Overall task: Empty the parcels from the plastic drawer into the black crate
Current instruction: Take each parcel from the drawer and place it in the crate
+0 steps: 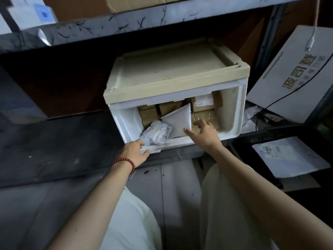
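Steadying the plastic drawer (232, 112) seems to be the job of our left hand (135, 153), which has a red bead bracelet (124, 162) at the wrist. It sits at the drawer's front left corner, thumb above the lip and fingers curled under it, clamped on the plastic. We judge that this grip holds the drawer out and stops it sliding back while the other hand works.

Just inside that corner a wrapped bundle (156, 134) leans on the lip, right by our thumb. It is pale, crinkled film with handwritten digits across it, and it looks soft and rounded.

Behind it, toward the drawer's middle, a flat white packet (177, 123) stands tilted on one corner, propped against the brown cartons (149, 112) stacked along the drawer's back. It looks thin and smooth, with no marks on the face we see.

Right of the packet, our right hand (203, 134) reaches over the lip into the drawer. Its fingers are spread apart and hold nothing, the thumb close to the packet's lower edge and the fingertips above a taped brown carton. We take this as the approach to the next pick, so nearly all the parcels are inside the drawer.

To the drawer's right and lower down sits the black crate (237, 147), near enough for a short carry. One white mailer (288, 157) lies flat in it, label up.
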### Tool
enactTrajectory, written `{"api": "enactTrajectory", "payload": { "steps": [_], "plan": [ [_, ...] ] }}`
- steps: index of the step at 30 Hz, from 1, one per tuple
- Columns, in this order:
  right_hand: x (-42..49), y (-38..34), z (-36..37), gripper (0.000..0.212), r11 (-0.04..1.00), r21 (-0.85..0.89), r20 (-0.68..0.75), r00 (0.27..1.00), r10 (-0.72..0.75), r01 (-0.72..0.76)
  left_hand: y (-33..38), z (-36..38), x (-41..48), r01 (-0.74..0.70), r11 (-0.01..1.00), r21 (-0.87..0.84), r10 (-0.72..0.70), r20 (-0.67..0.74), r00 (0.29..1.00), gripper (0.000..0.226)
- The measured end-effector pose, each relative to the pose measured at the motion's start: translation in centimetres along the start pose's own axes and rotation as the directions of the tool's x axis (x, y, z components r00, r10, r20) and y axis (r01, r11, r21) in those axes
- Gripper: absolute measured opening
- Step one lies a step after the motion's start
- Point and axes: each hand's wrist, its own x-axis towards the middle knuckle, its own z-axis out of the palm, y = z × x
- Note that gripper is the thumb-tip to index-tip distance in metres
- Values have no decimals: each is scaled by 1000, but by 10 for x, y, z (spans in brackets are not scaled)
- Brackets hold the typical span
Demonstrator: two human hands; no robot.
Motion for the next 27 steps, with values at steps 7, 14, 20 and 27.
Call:
{"api": "enactTrajectory", "payload": {
  "steps": [7, 14, 20, 27],
  "plan": [
    [11, 9, 14, 53, 999, 36, -99, 995, -13, 16, 26, 26, 23, -236, 962, 139, 241, -16, 970, 46],
    [33, 6, 36, 42, 973, -31, 18, 973, -229, 229, 37, 26, 73, -140, 990, 34, 142, -79, 987, 55],
    [57, -1, 57, 47, 983, 7, -29, 983, -183, 184, 39, 40, 97, -126, 989, 77, 125, 6, 992, 71],
    [68, -8, 84, 43, 983, 81, 32, 986, -166, 163, 18, 44, 112, -40, 998, 48, 39, 26, 999, 70]
  ]
}}
